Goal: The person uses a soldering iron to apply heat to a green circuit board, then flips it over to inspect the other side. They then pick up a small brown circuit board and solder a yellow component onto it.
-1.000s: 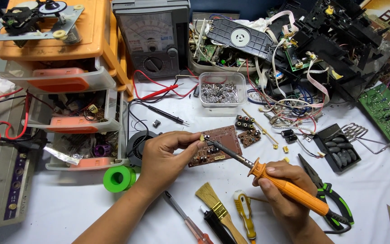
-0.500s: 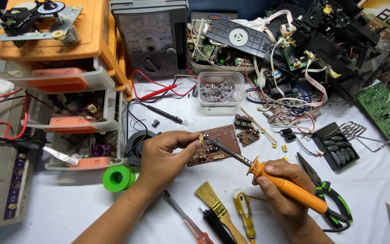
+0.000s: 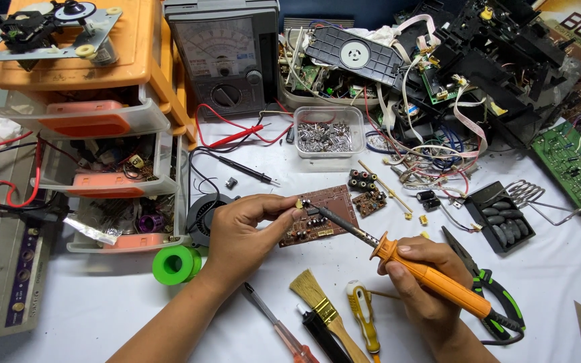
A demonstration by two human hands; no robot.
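Observation:
My left hand (image 3: 243,232) pinches the left edge of a small brown circuit board (image 3: 327,218) and tilts it above the white table. A small yellowish part (image 3: 299,203) sits at my fingertips on the board's top corner. My right hand (image 3: 425,282) grips an orange-handled soldering iron (image 3: 432,279). Its dark metal tip (image 3: 317,210) touches the board close to my left thumb and the yellowish part.
Near my wrists lie a red screwdriver (image 3: 280,329), a paintbrush (image 3: 324,309), a yellow screwdriver (image 3: 363,312) and green-handled pliers (image 3: 492,289). A green solder spool (image 3: 175,264), an orange drawer unit (image 3: 95,121), an analogue meter (image 3: 226,57) with probes, a clear tub of parts (image 3: 327,134) and a heap of dismantled electronics (image 3: 465,74) surround the work spot.
Both hands stay almost in place. The iron's tip remains at the board's upper left corner, with only slight shifts of the board and the camera.

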